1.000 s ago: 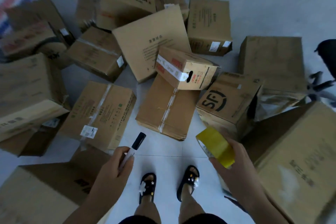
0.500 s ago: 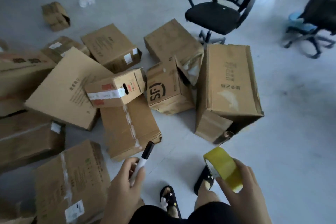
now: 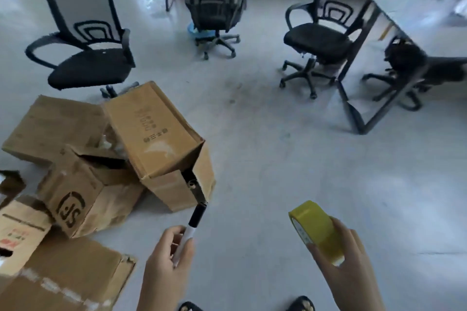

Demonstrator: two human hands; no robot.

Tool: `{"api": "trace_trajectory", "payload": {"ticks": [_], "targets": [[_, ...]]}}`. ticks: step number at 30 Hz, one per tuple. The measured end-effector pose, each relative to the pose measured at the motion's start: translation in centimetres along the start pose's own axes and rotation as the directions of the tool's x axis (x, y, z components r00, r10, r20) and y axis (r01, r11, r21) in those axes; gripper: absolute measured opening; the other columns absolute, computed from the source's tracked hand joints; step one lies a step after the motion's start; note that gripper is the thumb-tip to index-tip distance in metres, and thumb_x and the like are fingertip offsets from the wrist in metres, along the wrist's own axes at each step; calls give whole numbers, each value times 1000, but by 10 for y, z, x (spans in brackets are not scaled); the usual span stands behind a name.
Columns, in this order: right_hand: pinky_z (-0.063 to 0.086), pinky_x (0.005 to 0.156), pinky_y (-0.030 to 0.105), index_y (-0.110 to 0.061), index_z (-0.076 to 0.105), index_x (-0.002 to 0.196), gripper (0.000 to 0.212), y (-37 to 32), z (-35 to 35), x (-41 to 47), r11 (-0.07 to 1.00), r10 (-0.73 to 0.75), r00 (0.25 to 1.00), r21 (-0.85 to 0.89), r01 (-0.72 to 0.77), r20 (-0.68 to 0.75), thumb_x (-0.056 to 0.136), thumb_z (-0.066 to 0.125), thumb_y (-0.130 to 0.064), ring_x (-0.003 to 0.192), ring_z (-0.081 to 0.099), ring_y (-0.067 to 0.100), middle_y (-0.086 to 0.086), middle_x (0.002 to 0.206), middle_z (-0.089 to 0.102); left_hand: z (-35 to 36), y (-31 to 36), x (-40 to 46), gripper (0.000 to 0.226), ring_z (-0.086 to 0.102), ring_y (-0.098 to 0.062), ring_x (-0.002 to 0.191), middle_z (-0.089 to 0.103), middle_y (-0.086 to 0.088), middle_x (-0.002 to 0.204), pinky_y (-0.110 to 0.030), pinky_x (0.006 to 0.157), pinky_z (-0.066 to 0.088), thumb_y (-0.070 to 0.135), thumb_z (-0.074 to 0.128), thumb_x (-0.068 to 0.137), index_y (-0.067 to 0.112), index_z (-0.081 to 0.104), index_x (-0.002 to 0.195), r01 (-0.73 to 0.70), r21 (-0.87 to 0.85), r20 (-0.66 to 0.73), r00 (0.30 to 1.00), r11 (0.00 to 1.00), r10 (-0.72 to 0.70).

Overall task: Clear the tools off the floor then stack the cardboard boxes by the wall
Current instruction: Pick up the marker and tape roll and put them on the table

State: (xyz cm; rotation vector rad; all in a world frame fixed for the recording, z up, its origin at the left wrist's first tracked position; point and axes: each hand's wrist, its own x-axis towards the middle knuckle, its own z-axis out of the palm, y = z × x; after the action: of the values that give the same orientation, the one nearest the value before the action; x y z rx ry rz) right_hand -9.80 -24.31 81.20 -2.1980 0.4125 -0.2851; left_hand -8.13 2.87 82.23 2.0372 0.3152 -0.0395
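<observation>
Underfoot, the pale floor carries everything. A white table on a black frame stands toward its far right edge, with one black office chair just beside it, another toward the far left, and a third at the far edge between them. Cardboard boxes lie tumbled along the floor's left edge and near left corner, touching and overlapping; one bears a black printed logo. Nearest the camera, the right hand grips a yellow tape roll, fingers curled round its rim, held above the floor. The left hand pinches a marker between thumb and fingers, its black cap pointing at the boxes.
</observation>
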Motion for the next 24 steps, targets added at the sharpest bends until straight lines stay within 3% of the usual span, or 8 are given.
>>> {"api": "trace_trajectory", "payload": {"ticks": [2,5,8,11,16,20,22,24], "targets": [[34,65,19,-14,59,115,61,31,-38,12,999,49,996,3,-48,-72,62,83,2,79,48,13,-8,89,50,49,24,4,34,58,-9,73,60,18,80,-19,58,43,17,61,88,50,55,82,-24,2,57,998,1000,24],[38,69,7,-14,59,113,60,80,-92,33,999,26,986,-36,-32,-164,60,86,-4,75,44,4,-6,87,51,123,64,7,47,58,-7,76,60,20,82,-15,59,42,19,59,89,64,47,80,-33,-15,128,991,999,35],[37,59,18,-7,61,115,62,123,-137,59,989,128,972,-50,-140,-195,58,85,2,78,51,20,4,90,52,188,95,11,43,57,-9,75,60,19,79,-16,61,43,19,58,89,60,48,83,-67,-25,194,978,997,71],[36,64,17,-3,61,116,64,152,-169,91,985,142,963,-66,-161,-229,57,85,4,78,51,27,6,89,52,236,124,21,40,57,-10,73,60,15,78,-14,60,41,17,59,88,55,49,86,-86,-22,225,970,996,89],[33,67,12,-6,59,119,62,180,-199,152,981,181,942,-20,-194,-282,62,82,1,81,48,23,5,93,51,304,158,62,44,56,-11,65,61,15,73,-16,59,42,8,62,86,52,52,82,-124,0,240,963,992,120],[40,65,13,-6,61,118,63,202,-211,223,976,192,917,-35,-217,-349,60,84,2,78,49,19,0,90,52,373,197,119,48,56,-12,64,60,16,73,-16,54,41,8,63,85,54,51,79,-154,11,301,943,988,143],[37,70,4,-4,62,114,65,212,-216,262,973,195,900,-40,-228,-390,54,86,4,73,47,13,-8,86,50,409,224,154,48,56,-12,64,60,16,73,-18,53,41,9,62,86,55,51,79,-175,0,359,919,985,164],[32,69,-4,-2,63,112,64,216,-224,303,966,227,874,-16,-259,-431,53,88,2,68,44,8,-5,82,50,443,258,189,47,55,-12,63,60,16,74,-18,53,41,11,62,87,57,51,80,-219,-10,417,886,976,203]]}}
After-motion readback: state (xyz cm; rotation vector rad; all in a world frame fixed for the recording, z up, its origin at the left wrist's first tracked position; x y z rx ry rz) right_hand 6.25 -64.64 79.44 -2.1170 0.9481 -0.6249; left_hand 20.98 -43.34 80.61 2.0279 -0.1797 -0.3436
